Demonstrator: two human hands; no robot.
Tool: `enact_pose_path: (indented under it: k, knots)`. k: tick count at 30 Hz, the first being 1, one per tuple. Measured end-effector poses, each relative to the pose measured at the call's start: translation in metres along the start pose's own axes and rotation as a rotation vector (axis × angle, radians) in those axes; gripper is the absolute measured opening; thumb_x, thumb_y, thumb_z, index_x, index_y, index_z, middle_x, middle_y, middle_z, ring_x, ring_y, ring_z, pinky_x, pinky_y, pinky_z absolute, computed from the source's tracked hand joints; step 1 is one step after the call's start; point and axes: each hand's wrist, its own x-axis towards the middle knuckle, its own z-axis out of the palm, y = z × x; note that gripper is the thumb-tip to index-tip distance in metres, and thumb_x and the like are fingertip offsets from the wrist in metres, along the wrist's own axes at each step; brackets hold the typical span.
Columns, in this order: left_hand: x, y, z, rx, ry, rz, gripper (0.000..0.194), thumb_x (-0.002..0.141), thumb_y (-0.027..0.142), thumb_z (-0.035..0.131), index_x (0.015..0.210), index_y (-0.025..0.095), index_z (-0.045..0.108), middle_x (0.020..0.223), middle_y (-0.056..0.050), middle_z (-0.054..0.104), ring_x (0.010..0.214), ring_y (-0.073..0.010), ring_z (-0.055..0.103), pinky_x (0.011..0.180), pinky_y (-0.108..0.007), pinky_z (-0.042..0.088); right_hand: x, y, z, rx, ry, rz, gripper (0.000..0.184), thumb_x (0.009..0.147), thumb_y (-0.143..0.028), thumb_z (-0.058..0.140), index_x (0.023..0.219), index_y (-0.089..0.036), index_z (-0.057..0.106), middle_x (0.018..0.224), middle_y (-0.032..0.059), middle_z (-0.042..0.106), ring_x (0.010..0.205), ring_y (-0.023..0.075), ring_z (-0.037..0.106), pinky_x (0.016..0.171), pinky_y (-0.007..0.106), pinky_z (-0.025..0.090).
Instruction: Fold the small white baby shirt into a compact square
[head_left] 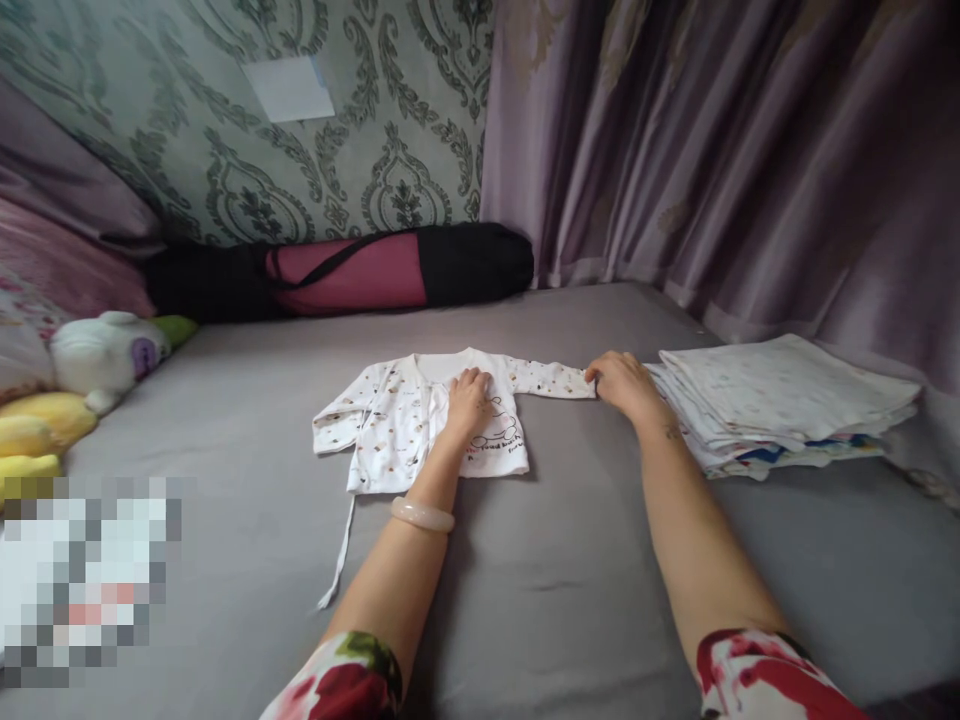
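White fabric with a small scattered print formed the garment, a long-sleeved top that lay spread on the grey sheet, near the centre of the view. Its right-side sleeve extended straight outward; its left-side sleeve angled downward. A white tie trailed from the lower left corner onto the sheet. The left hand rested palm down on the garment front, fingers extended and set close together, partly covering a line drawing and lettering. A pale bangle encircled the left forearm. The right hand was positioned at the cuff of the extended sleeve, with thumb and fingers curved and narrowly spaced; whether they gripped the cuff could not be determined. Just beyond the right hand stood a stack of folded cloths. Behind the garment, a black and maroon bag lay lengthwise near the patterned wall. A white plush toy was located at far left, adjacent to yellow plush items
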Motion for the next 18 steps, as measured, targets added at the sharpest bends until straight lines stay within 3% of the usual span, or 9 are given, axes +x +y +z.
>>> enact_pose_path:
  k: [4,9,13,18]
  knots:
    - [0.001,0.000,0.000,0.000,0.002,0.007,0.055,0.074,0.003,0.044,0.126,0.018,0.052,0.141,-0.012,0.046,0.137,-0.0276,0.033,0.113,-0.048,0.023,0.013,0.001,0.014,0.105,0.051,0.154,0.036,0.094,-0.014,0.038,0.118,-0.015,0.065,0.109,0.0119,0.065,0.103,0.0248,0.058,0.089,0.032,0.041]
    - [0.001,-0.002,0.000,0.003,0.018,0.020,0.053,0.074,0.003,0.043,0.124,0.017,0.053,0.140,-0.013,0.046,0.135,-0.0262,0.037,0.111,-0.045,0.027,0.020,-0.003,0.034,0.071,0.000,0.277,0.034,0.095,-0.032,0.049,0.117,-0.012,0.064,0.114,0.0179,0.061,0.109,0.0289,0.055,0.091,0.035,0.041]
    - [0.001,-0.002,0.000,0.002,0.020,0.033,0.053,0.072,0.003,0.044,0.122,0.017,0.053,0.138,-0.012,0.048,0.133,-0.0268,0.039,0.110,-0.046,0.028,0.022,-0.003,0.036,0.132,-0.014,0.294,0.028,0.091,-0.032,0.055,0.108,-0.013,0.065,0.107,0.0149,0.064,0.107,0.0264,0.057,0.090,0.031,0.041]
    - [0.001,-0.002,0.001,0.004,0.024,0.020,0.054,0.072,0.003,0.045,0.123,0.017,0.053,0.141,-0.012,0.046,0.135,-0.0273,0.036,0.111,-0.046,0.027,0.022,-0.010,0.027,0.282,0.022,0.389,0.021,0.088,-0.025,0.052,0.105,-0.016,0.061,0.098,0.0103,0.067,0.093,0.0242,0.062,0.077,0.028,0.044]
